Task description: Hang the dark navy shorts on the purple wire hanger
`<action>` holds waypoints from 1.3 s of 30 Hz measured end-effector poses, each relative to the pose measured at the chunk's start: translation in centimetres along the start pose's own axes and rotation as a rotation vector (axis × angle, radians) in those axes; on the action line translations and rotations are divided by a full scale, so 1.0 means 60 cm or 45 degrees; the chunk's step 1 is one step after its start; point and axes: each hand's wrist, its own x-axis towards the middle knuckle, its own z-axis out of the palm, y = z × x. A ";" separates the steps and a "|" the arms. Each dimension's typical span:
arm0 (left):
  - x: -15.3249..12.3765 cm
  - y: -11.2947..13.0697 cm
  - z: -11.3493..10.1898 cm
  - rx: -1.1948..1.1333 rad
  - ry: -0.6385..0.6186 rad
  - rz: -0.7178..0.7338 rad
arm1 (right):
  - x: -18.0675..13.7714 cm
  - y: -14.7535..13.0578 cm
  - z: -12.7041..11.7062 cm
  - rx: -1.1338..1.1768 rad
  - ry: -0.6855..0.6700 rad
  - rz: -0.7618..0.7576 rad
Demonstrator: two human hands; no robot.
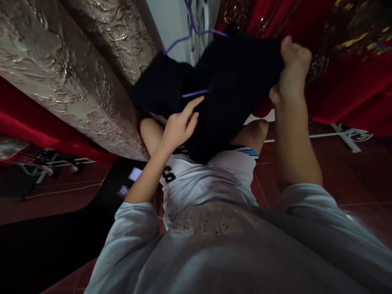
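Observation:
A dark, nearly black garment (241,73) hangs on a thin purple hanger (192,28) in front of me, its lower part reaching down between my knees. The hanger's bottom bar shows through the garment's opening. My right hand (292,71) grips the garment's edge at the right, thumb and fingers closed on the cloth. Over the garment's lower left part is my left hand (181,127), its index finger stretched out just under the hanger's bar and its thumb apart. Whether those fingertips touch the cloth, I cannot tell.
Shiny embossed beige fabric (82,77) hangs at left. Red cloth (343,90) with gold sequins hangs at right above a white metal stand foot (352,141). A lit phone (134,174) and a small packet (123,191) lie on a black surface (61,245) beside me.

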 end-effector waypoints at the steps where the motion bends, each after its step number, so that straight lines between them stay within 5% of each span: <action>1: -0.012 -0.014 0.014 -0.022 -0.028 -0.115 | -0.018 0.006 -0.012 -0.003 0.029 0.026; 7: -0.066 -0.081 0.065 0.053 0.255 -0.495 | -0.099 0.055 -0.033 0.041 0.064 0.031; 14: -0.071 -0.063 0.114 -0.515 0.979 -0.383 | -0.236 0.041 0.019 -0.479 0.691 -0.035; 15: -0.068 -0.052 0.123 -0.633 1.052 -0.422 | -0.265 0.038 0.040 -0.503 0.616 0.089; 16: -0.066 -0.038 0.130 -0.748 1.087 -0.463 | -0.291 0.038 0.063 -0.485 0.265 0.254; 19: -0.066 0.012 0.143 -1.076 1.003 -0.517 | -0.342 0.050 0.131 -0.367 -0.322 0.513; 22: -0.073 0.045 0.143 -1.197 0.904 -0.535 | -0.354 0.064 0.165 -0.266 -0.607 0.808; 24: -0.080 0.044 0.148 -1.131 0.949 -0.560 | -0.352 0.065 0.164 -0.267 -0.583 0.846; 28: -0.109 0.014 0.203 -1.042 1.103 -0.679 | -0.352 0.051 0.143 -0.345 -0.443 0.585; 33: -0.141 -0.008 0.287 -1.058 0.878 -0.825 | -0.362 0.047 0.142 -0.247 -0.498 0.584; 39: -0.121 -0.043 0.259 -0.854 0.975 -0.826 | -0.291 0.106 0.146 -0.589 -0.359 0.671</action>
